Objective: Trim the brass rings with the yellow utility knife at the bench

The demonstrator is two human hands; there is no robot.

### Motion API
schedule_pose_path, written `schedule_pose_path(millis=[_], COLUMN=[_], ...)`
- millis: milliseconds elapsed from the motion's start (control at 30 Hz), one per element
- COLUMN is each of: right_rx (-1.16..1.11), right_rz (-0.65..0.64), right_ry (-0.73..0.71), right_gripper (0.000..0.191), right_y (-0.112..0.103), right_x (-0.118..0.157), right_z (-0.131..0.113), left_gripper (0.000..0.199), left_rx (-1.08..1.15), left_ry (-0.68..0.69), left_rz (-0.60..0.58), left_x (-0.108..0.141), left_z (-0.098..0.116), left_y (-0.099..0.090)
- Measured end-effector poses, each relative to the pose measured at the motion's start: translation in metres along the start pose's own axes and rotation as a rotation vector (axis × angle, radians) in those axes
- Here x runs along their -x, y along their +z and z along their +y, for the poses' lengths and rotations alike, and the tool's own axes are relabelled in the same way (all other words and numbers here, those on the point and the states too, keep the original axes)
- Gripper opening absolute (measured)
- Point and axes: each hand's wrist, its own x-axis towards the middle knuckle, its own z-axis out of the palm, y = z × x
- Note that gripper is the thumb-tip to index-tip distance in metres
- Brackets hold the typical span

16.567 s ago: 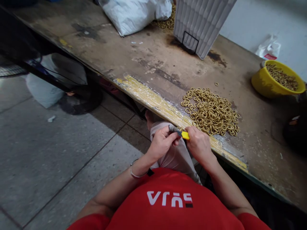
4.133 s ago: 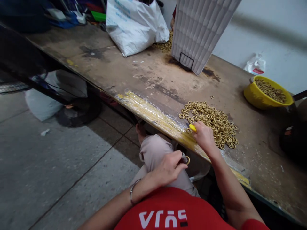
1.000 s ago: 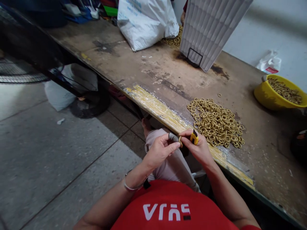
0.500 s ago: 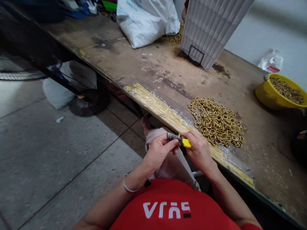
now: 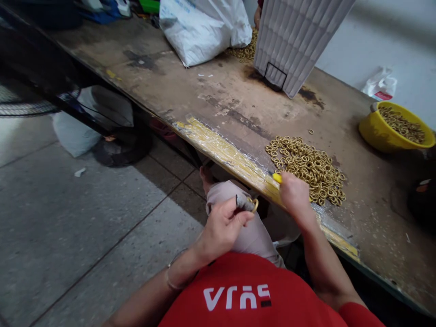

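Observation:
My left hand (image 5: 220,228) is over my lap, its thumb and forefinger closed on a brass-coloured ring (image 5: 255,205). A grey wrapping (image 5: 243,203) covers that forefinger. Away to the right, at the table's edge, my right hand (image 5: 294,193) is closed round a small yellow-handled tool with a dark tip (image 5: 277,177); its exact kind is hard to make out. Just beyond this hand lies a pile of the same rings (image 5: 308,169), partly hidden by it. One loose ring (image 5: 311,131) lies behind the pile.
Yellow tape and clear film (image 5: 221,145) cover the table's front edge. A yellow bowl (image 5: 381,136) of rings stands right. Farther back are a grey ribbed crate (image 5: 289,45), a white sack (image 5: 194,36) and another person's hand (image 5: 257,17). A black fan (image 5: 37,59) stands left.
My hands have moved apart. The right has carried the yellow-handled tool up and right toward the pile; the left has stayed over my lap with the ring, slightly lower.

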Motion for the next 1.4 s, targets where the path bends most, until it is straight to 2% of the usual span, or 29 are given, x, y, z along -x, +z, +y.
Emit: schedule_pose_path(millis=[33, 67, 100, 200, 233, 300, 433, 533, 633, 700, 767, 967, 1100, 1200, 1300, 1400], right_rx=[-0.083, -0.240, -0.443, -1.075, -1.233, -1.449, -1.648, -1.517, -1.237, -1.092, -1.013, -1.036, -0.981, -0.774, -0.524, -0.372], right_rz=[0.026, 0.031, -0.021, -0.325, -0.422, -0.520, -0.521, -0.383, -0.151, -0.068, -0.055, -0.054, 0.069, 0.139, 0.097, 0.089], right_ry=[0.028, -0.019, -0.089, -0.235, -0.226, -0.153, -0.024, -0.090, -0.319, -0.449, -0.513, -0.505, -0.500, -0.514, -0.518, -0.495], right_gripper=[0.022, 0.022, 0.026, 0.037, 0.038, 0.038, 0.035, 0.026, 0.011, 0.009, 0.010, 0.012, 0.008, 0.015, 0.026, 0.029], right_y=[-0.002, -0.004, -0.005, -0.002, 0.000, 0.007, 0.016, 0.008, -0.005, -0.011, -0.011, -0.001, 0.000, 0.003, 0.008, 0.012], right_x=[-0.004, -0.006, -0.006, 0.006, 0.011, 0.021, 0.027, 0.027, 0.026, 0.025, 0.025, 0.030, 0.034, 0.037, 0.041, 0.044], right_z=[0.006, 0.009, 0.011, 0.004, -0.001, -0.009, -0.015, -0.014, -0.011, -0.011, -0.011, -0.014, -0.011, -0.007, -0.006, -0.008], left_gripper=[0.021, 0.020, 0.019, 0.020, 0.020, 0.018, 0.010, 0.017, 0.024, 0.023, 0.028, 0.036, 0.033, 0.024, 0.018, 0.016], left_rx=[0.020, 0.062, 0.116, 0.232, 0.242, 0.227, 0.184, 0.245, 0.308, 0.324, 0.360, 0.545, 0.620, 0.584, 0.505, 0.387], left_ry=[0.011, 0.005, -0.004, -0.020, -0.013, 0.013, 0.033, 0.002, -0.061, -0.125, -0.187, -0.310, -0.316, -0.244, -0.183, -0.146], left_rz=[-0.032, -0.057, -0.068, -0.055, -0.051, -0.052, -0.054, -0.036, 0.013, -0.025, -0.100, -0.185, -0.150, -0.098, -0.084, -0.079], left_x=[0.002, 0.003, 0.003, -0.002, -0.004, -0.006, -0.004, -0.002, -0.005, -0.008, -0.010, -0.011, -0.009, -0.008, -0.007, -0.006], left_z=[0.001, 0.001, 0.000, -0.006, -0.009, -0.014, -0.023, -0.028, -0.027, -0.024, -0.022, -0.027, -0.030, -0.032, -0.033, -0.030], left_y=[-0.001, -0.002, -0.002, 0.000, 0.001, 0.004, 0.006, 0.006, 0.003, 0.000, -0.002, 0.004, 0.007, 0.008, 0.008, 0.007])
